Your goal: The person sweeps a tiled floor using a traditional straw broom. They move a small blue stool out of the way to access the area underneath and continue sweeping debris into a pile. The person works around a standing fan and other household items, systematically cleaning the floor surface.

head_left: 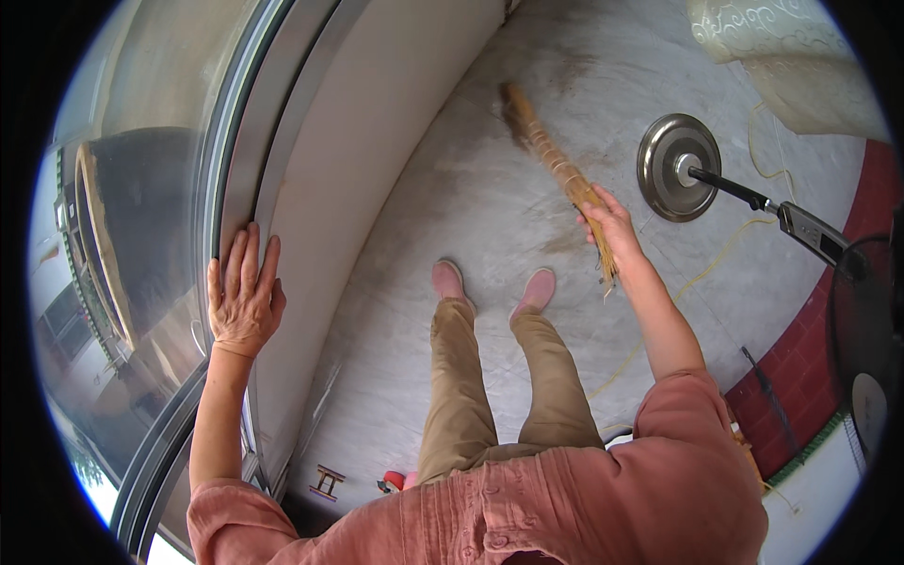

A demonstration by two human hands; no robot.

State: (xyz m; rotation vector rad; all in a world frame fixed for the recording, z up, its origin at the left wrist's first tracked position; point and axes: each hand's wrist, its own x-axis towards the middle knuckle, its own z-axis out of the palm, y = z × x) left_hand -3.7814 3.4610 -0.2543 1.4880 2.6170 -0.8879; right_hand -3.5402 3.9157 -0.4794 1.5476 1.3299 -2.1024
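Broom (551,155) first: it is a short bundle of straw-coloured stalks, bound with cord near the grip, and its darker brush end spreads on the floor at about twelve o'clock from the person's feet. The brush end looks smeared by motion blur, so its tips are hard to make out. The cut ends of the stalks stick out below the grip, toward five o'clock.

The floor (452,207) is pale grey concrete, streaked and stained, with a brownish patch near the broom's tip. A yellow cord (692,282) trails across it at about three o'clock from the feet. Just beyond the broom, at two o'clock, stands the round metal base (673,169) of a standing fan, its black pole leaning out toward the right edge. A red tiled strip (815,339) borders the floor on the right. Along the left rises a plain whitish wall (348,188), and beside it a metal-framed window (151,245) whose glass shows reflections. Small red and brown objects lie on the floor near the wall at seven o'clock; I cannot tell what they are.

The right hand (610,226) is closed around the broom's bound stalks, arm stretched forward and down. The left hand (245,292) lies flat and spread, fingers together and pointing up, pressed against the window frame at nine o'clock, holding nothing. The person wears a pink shirt, tan trousers and pink shoes (537,290).
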